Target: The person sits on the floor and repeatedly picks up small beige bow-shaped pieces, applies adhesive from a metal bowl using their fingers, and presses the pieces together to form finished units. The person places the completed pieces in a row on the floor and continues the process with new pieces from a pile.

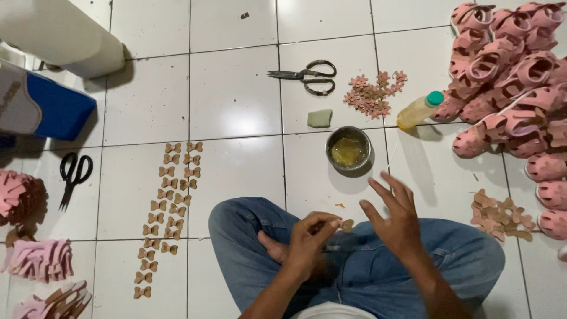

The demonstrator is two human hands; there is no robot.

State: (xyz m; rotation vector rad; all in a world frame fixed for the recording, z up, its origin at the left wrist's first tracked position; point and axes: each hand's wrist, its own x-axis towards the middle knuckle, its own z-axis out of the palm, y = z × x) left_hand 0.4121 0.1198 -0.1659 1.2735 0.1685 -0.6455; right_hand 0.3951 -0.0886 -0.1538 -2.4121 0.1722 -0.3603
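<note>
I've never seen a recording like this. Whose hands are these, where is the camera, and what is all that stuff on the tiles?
There is no machine here: a person sits cross-legged on a white tiled floor, and the single picture comes from a camera worn on their head, looking down at their own hands and jeans.

The left hand pinches a small brown cut-out piece between its fingers. The right hand hovers open beside it, holding nothing.

In front sits a small metal bowl with yellowish stuff in it, a green block, a bottle with a green cap and grey scissors. Black scissors lie to the left. Two neat columns of brown bow shapes are laid out, with loose flower-shaped cut-outs further away. A heap of pink clog-like shoes fills the right side.
</note>
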